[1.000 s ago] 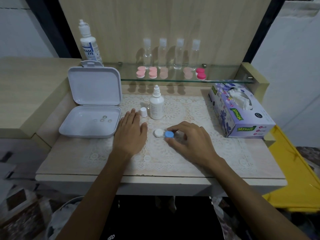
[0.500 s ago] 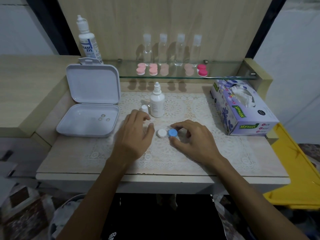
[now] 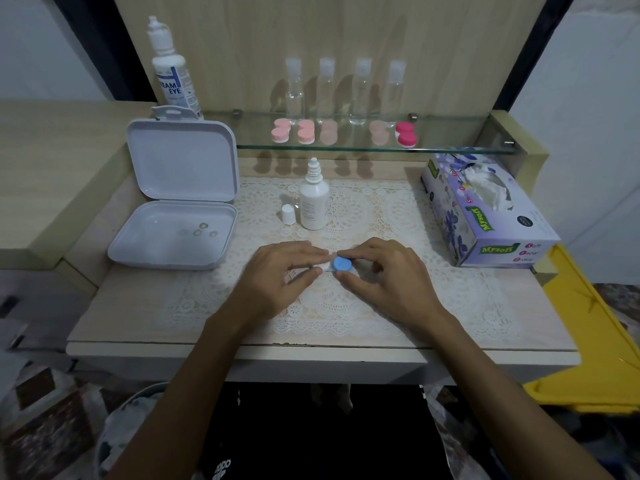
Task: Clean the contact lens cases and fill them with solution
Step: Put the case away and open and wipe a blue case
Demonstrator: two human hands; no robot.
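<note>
A contact lens case [image 3: 338, 264] with one blue cap and one white cap lies on the lace mat in the middle of the table. My right hand [image 3: 384, 275] pinches the blue cap between thumb and fingers. My left hand [image 3: 280, 275] pinches the white-capped side, which its fingers mostly hide. Behind them stands a small white solution bottle [image 3: 314, 199] with its cap [image 3: 288, 214] off beside it. Several pink lens cases [image 3: 306, 131] sit on the glass shelf [image 3: 450, 148].
An open white plastic box [image 3: 173, 233] holding a few small lenses lies at the left. A tissue box [image 3: 485, 209] stands at the right. A large solution bottle [image 3: 172, 72] and several clear bottles [image 3: 344, 91] stand at the back. A yellow bin [image 3: 588, 341] is beyond the table's right edge.
My left hand moved right from resting on the mat and took hold of the white side of the case. The right hand kept its grip on the blue cap.
</note>
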